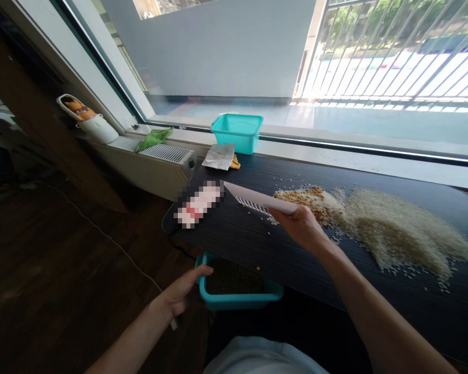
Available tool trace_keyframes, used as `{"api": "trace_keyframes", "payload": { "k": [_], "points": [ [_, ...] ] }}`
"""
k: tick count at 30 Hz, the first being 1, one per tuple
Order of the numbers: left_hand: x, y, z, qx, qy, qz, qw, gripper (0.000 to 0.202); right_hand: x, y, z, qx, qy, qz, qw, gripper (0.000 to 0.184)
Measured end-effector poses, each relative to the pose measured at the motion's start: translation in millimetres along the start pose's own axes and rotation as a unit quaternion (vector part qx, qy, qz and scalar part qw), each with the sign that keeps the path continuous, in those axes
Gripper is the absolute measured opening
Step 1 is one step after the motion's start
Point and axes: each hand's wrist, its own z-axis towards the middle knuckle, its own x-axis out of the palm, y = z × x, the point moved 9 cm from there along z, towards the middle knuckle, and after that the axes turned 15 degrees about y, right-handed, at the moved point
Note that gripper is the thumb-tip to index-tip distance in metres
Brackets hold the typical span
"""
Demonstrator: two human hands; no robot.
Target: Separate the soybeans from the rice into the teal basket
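Note:
My right hand (300, 224) is closed on a flat white card-like scraper (257, 198) that stretches left over the black ribbed table (281, 249). Just beyond its tip lies a small heap of rice mixed with yellow-brown grains (310, 200), next to a large spread of white rice (398, 228). My left hand (185, 291) grips the left rim of a teal bin (237, 300) held below the table's near edge; dark grains fill it. A single loose grain (258, 268) lies near the table edge.
A second teal bin (237, 132) stands at the table's far end by the window, with a white paper bag (219, 156) beside it. A radiator (156, 156) with a green bag and a white pot sits at left. A cord crosses the dark wooden floor.

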Motion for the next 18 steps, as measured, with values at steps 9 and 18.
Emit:
{"api": "trace_keyframes", "payload": {
  "k": [9, 18],
  "points": [
    [-13.6, -15.9, -13.2, -0.019, 0.023, 0.007, 1.0, 0.044, 23.9, 5.0, -38.7, -0.018, 0.114, 0.08, 0.99, 0.027],
    [-14.9, -17.5, -17.8, -0.022, 0.034, 0.002, 0.999, 0.041, 68.8, 47.6, -29.7, -0.122, 0.169, 0.112, 0.972, 0.024]
  ]
}}
